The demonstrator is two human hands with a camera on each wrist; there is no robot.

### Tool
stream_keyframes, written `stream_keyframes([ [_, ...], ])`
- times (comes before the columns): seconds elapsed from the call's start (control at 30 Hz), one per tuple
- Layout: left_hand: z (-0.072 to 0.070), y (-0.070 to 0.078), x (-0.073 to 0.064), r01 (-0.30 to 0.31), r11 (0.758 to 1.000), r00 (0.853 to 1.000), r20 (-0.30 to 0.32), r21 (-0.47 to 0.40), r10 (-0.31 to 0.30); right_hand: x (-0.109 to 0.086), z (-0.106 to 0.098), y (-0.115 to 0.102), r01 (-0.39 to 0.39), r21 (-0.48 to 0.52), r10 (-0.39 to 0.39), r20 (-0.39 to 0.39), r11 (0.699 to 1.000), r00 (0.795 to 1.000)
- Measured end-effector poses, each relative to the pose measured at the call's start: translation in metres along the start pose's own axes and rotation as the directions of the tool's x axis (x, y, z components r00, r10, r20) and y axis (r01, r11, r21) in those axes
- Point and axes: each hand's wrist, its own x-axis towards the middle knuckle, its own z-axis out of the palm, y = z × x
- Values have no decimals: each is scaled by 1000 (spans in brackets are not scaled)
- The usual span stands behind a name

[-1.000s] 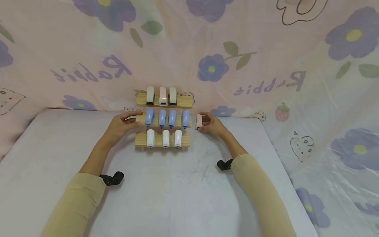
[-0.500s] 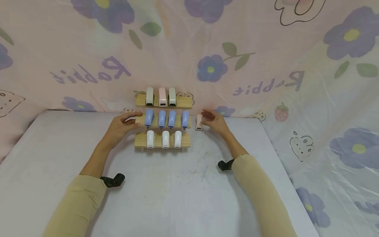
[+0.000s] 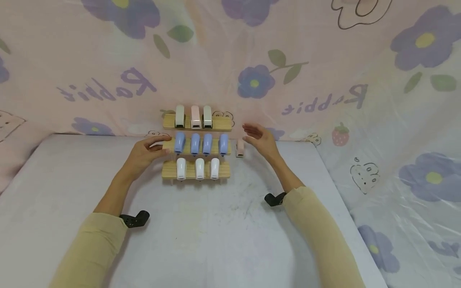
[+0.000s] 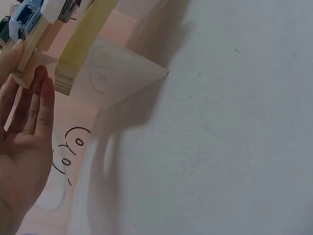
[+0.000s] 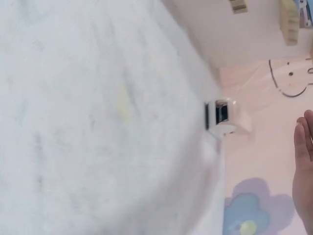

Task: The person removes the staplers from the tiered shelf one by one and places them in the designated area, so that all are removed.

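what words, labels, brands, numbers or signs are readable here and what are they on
"Rabbit", mirror-reversed, on the flowered backdrop, left in the head view.
"Rabbit", mirror-reversed, on the same backdrop, right in that view.
Staplers: no lettering readable; any there is too small or blurred.

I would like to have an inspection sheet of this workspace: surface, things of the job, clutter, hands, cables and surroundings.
Surface: pale table, some dark smudges.
Job's things: wooden rack of three tiers; top, two grey staplers and one pink stapler; middle, four blue staplers; bottom, three white staplers. A loose stapler, also pink, is on the table, right of the rack.
Clutter: nothing seen.
Hands: left hand holds the rack's middle tier at its left end; right hand is open, apart from the loose stapler.
Cables: nothing seen.
Surroundings: flowered cloth behind and at right; black mounts at the wrists.
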Motion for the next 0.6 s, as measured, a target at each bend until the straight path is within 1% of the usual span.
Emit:
stream_keyframes([
  [0.13,2,11,-6,19,1000,1000,6,-16,-18,3,5,-14,64,17,-64,-3,998,998],
  [0.27,4,20,-8,9,1000,1000,16,-24,-8,7,9,-29,127,19,-126,-8,992,992],
  [0.33,4,18,-7,6,1000,1000,15,-27,-5,9,11,-35,148,-1,-148,-5,989,989],
  [0.43,3,11,-4,6,999,1000,13,-37,-5,10,14,-45,166,-26,-165,9,986,986],
  [0.5,2,5,-2,11,999,1000,10,-40,-11,11,16,-49,174,-20,-174,21,984,985],
  [0.6,1,1,0,10,999,1000,6,-41,-10,14,19,-54,180,-4,-179,31,984,983],
])
